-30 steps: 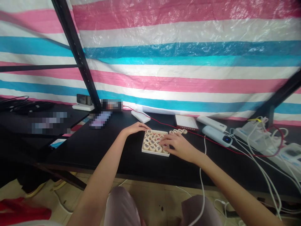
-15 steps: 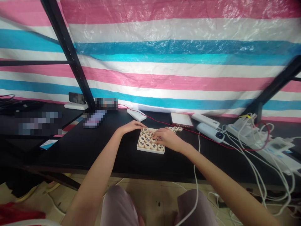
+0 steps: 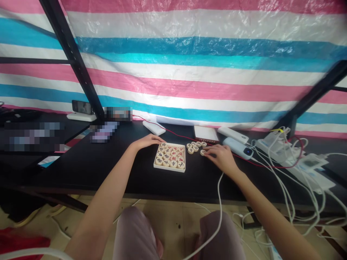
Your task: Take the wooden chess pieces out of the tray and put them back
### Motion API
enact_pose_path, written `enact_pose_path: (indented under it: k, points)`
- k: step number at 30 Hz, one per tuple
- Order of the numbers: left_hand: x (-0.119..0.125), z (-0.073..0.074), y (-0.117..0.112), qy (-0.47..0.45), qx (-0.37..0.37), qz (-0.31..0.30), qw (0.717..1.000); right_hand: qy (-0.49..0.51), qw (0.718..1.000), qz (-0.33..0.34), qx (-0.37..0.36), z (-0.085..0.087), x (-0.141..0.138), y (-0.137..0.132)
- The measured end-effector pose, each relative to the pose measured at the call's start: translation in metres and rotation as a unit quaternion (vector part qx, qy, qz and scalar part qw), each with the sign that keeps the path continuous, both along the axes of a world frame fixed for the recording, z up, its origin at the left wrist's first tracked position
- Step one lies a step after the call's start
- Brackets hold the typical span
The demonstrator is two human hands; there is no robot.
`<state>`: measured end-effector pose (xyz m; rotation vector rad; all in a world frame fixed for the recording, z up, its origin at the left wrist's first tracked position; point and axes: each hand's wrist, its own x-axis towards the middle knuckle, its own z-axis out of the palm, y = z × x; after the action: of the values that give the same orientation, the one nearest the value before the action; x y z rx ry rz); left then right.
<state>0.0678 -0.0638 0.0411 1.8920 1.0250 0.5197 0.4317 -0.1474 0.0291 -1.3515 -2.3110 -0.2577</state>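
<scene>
A shallow white box (image 3: 169, 169) on the black table holds rows of round xiangqi pieces, some with black characters and some with red. My left hand (image 3: 146, 142) rests at the box's far left corner, its fingers stretched out and touching the rim. To the right of the box, my right hand (image 3: 221, 156) has its thumb and index finger at the edges of a single xiangqi piece (image 3: 202, 152), which lies on the table. Several loose xiangqi pieces (image 3: 193, 144) sit in a cluster between that hand and the box.
Behind the loose pieces lies a white box lid (image 3: 205, 133). A blue power bank (image 3: 238, 148) and a white one (image 3: 233, 134) sit to the right, beside power strips (image 3: 292, 155) with tangled white cables. A red cable (image 3: 176, 134) crosses the table behind the box.
My right hand has left the box and moved right to a loose piece on the table. The red-lettered pieces in the box now show. My left hand remains at the box corner.
</scene>
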Motion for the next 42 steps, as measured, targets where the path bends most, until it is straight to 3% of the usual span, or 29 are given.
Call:
enact_pose_path:
  k: [4, 8, 13, 18, 23, 27, 33, 37, 42]
  points:
    - [0.000, -0.002, 0.001, -0.002, 0.001, 0.000, 1.000, -0.040, 0.999, -0.016, 0.018, 0.002, -0.005, 0.004]
    - [0.001, -0.001, 0.000, 0.001, 0.002, 0.005, 1.000, -0.007, 0.999, -0.019, 0.036, 0.014, -0.026, -0.007]
    - [0.001, 0.000, -0.001, 0.005, 0.005, 0.003, 1.000, -0.034, 0.987, 0.149, -0.048, 0.033, -0.077, -0.034]
    - [0.000, -0.003, 0.002, 0.003, 0.011, 0.000, 1.000, -0.077, 0.980, 0.163, -0.085, 0.039, -0.102, -0.042]
    - [-0.001, -0.004, 0.004, -0.010, 0.007, -0.009, 1.000, 0.030, 0.989, 0.134, -0.047, 0.037, -0.082, -0.038]
    - [0.000, -0.003, 0.003, -0.009, 0.002, -0.006, 1.000, 0.101, 0.994, 0.051, -0.001, 0.030, -0.041, -0.018]
    - [-0.001, -0.003, 0.002, -0.010, 0.000, -0.006, 1.000, 0.079, 0.996, -0.005, -0.049, 0.000, 0.009, 0.010]
    - [-0.001, -0.004, 0.003, -0.011, 0.002, -0.008, 1.000, 0.050, 0.998, 0.002, -0.031, -0.012, 0.015, 0.010]
    - [0.000, -0.002, 0.001, -0.009, 0.002, -0.005, 1.000, 0.005, 1.000, 0.001, 0.001, -0.014, 0.017, 0.014]
